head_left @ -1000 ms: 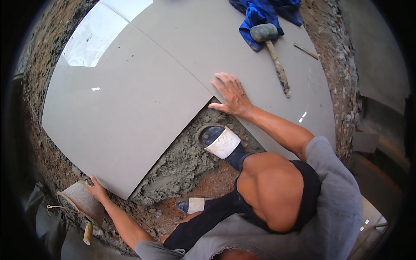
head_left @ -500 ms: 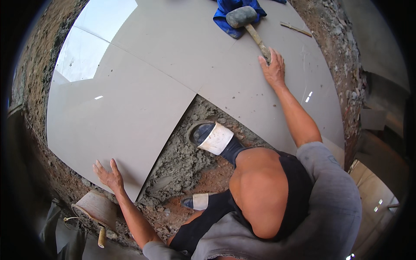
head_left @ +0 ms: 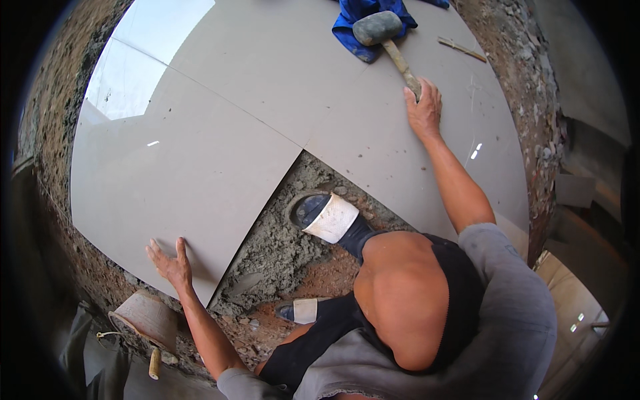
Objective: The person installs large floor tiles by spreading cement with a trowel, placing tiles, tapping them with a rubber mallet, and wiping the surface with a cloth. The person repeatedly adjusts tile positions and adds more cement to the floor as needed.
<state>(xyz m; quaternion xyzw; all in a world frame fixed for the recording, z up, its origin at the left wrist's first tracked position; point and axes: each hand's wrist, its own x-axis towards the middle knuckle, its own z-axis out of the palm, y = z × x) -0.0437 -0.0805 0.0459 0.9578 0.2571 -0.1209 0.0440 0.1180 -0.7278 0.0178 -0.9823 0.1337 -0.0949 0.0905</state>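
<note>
The large square grey glossy floor tile (head_left: 180, 193) lies in the left half of the frame, its lower right edge bordering the grey wet mortar bed (head_left: 280, 247) at centre. The left hand (head_left: 170, 263) rests flat on the tile's lower corner, fingers spread, gripping nothing. The right hand (head_left: 425, 107), at upper right, is closed on the end of the wooden handle of the grey rubber mallet (head_left: 387, 37), which lies on an adjoining laid tile (head_left: 373, 147). The mallet head rests on a crumpled blue cloth (head_left: 357, 17) at the top edge. A trowel (head_left: 147, 317) sits at lower left.
</note>
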